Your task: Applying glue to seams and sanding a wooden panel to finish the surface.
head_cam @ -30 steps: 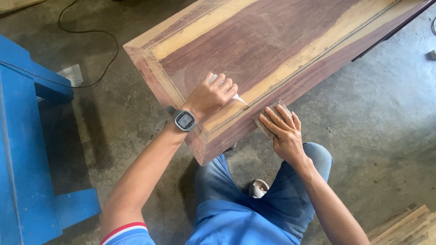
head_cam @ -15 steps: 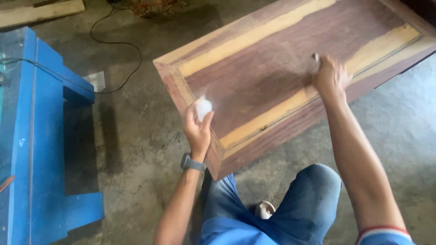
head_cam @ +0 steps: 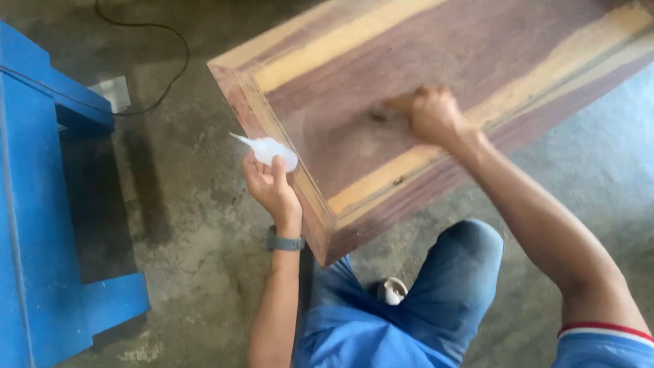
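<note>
A large reddish-brown wooden panel (head_cam: 436,61) with yellow streaks lies low over the concrete floor in front of me. My left hand (head_cam: 271,185) is raised beside the panel's near left corner and holds a small white squeeze bottle (head_cam: 269,149) with a thin nozzle pointing left. My right hand (head_cam: 430,112) is closed and pressed on the panel's surface near its middle; it is blurred, and a small dark piece shows at its fingertips, so what it grips is unclear.
A blue metal frame (head_cam: 48,204) stands at the left. A black cable (head_cam: 170,41) loops on the floor behind it, near a white scrap (head_cam: 112,92). My knees in blue jeans (head_cam: 436,286) are under the panel's near edge.
My left hand lifted the bottle off the panel's edge and swung it left. My right hand left the panel's near edge, reached far across, then came back toward the middle.
</note>
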